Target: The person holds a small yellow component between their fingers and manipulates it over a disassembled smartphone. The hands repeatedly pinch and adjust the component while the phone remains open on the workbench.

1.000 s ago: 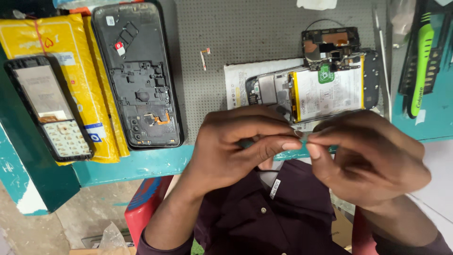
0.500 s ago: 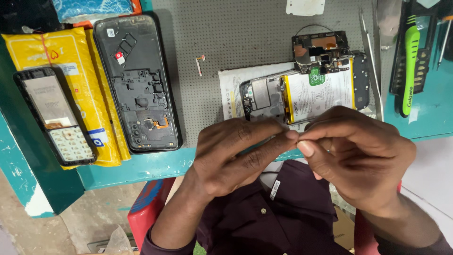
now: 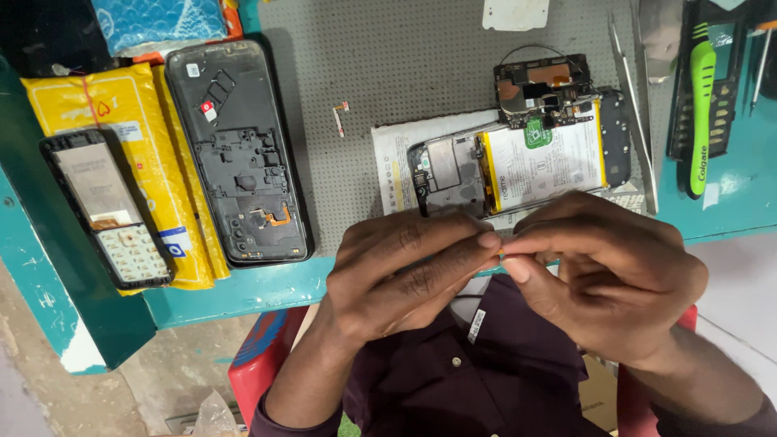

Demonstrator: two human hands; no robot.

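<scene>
My left hand (image 3: 405,271) and my right hand (image 3: 615,275) meet over the table's front edge, fingertips pinched together on a tiny part (image 3: 501,253) that is mostly hidden between them. Just behind the hands lies an opened smartphone (image 3: 518,162) with a white battery and bare circuit boards, resting on a sheet of paper (image 3: 396,154). A small loose flex strip (image 3: 340,117) lies on the grey perforated mat (image 3: 405,65).
A black phone back frame (image 3: 243,154) lies at the left on yellow padded envelopes (image 3: 121,105), beside a small keypad phone (image 3: 105,206). Tweezers (image 3: 631,105) and a green-handled tool (image 3: 700,113) sit at the right. The teal table edge (image 3: 235,291) runs below.
Both hands have stayed pinched together on the small part, shifting slightly while the fingers rework their grip. The camera view has drifted a little.
</scene>
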